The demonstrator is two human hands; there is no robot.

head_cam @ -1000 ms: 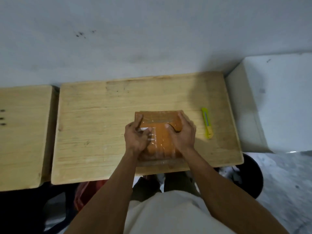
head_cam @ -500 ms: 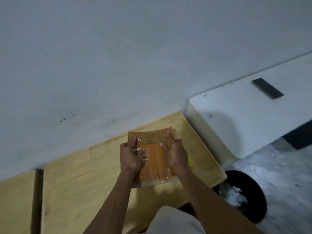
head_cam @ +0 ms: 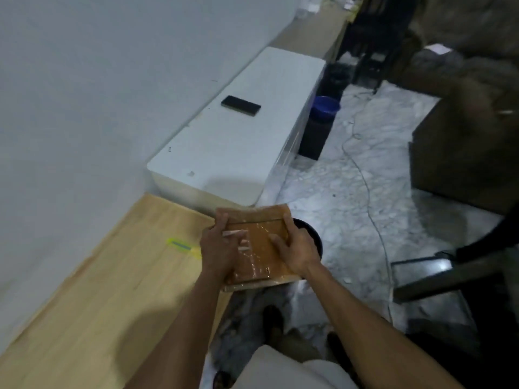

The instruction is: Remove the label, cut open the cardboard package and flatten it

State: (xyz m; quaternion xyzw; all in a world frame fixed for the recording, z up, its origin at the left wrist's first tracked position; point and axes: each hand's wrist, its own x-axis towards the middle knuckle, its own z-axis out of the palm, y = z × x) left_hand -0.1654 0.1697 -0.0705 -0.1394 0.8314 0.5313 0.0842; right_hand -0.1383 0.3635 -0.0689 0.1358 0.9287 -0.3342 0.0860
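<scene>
The cardboard package (head_cam: 262, 245) is in your two hands, held flat above the right end of the wooden table (head_cam: 92, 299), partly over the floor. It is brown and covered with shiny clear tape. Your left hand (head_cam: 217, 248) grips its left edge, with the fingers curled over the top face. Your right hand (head_cam: 295, 248) grips the right edge, thumb lying on the top and the fingers wrapped around the side. Just left of your left hand, a yellow-green cutter (head_cam: 182, 247) lies on the table. Under the package, on the marble floor (head_cam: 351, 209), you can see part of a black round bin (head_cam: 311, 234). Farther away a white cabinet (head_cam: 238, 141) stands along the pale wall (head_cam: 84, 94), with a black flat object (head_cam: 241, 105) on top. A blue bucket (head_cam: 325, 105) stands beyond it.
</scene>
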